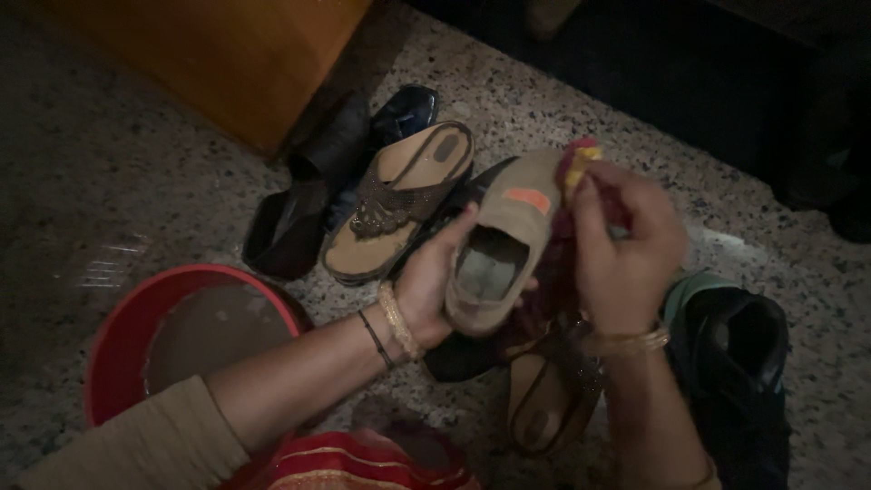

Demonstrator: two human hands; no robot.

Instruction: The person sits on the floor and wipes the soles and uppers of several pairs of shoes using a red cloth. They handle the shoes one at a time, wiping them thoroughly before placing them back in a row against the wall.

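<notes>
A tan slip-on shoe (pixel 508 236) with an orange patch on its sole is held up over the floor, opening toward me. My left hand (pixel 431 286) grips it from the left side, thumb along its edge. My right hand (pixel 626 245) presses a red and yellow cloth (pixel 576 163) against the shoe's right side and is closed on that cloth. Both wrists wear gold bangles; the left also has a thin black band.
A red basin (pixel 118 336) with murky water stands at lower left. Around the hands, on the speckled stone floor (pixel 109 172), lie a brown beaded sandal (pixel 399 200), its mate (pixel 544 399), black shoes (pixel 308 200) and a dark shoe (pixel 735 354). An orange wooden cabinet (pixel 227 54) stands behind.
</notes>
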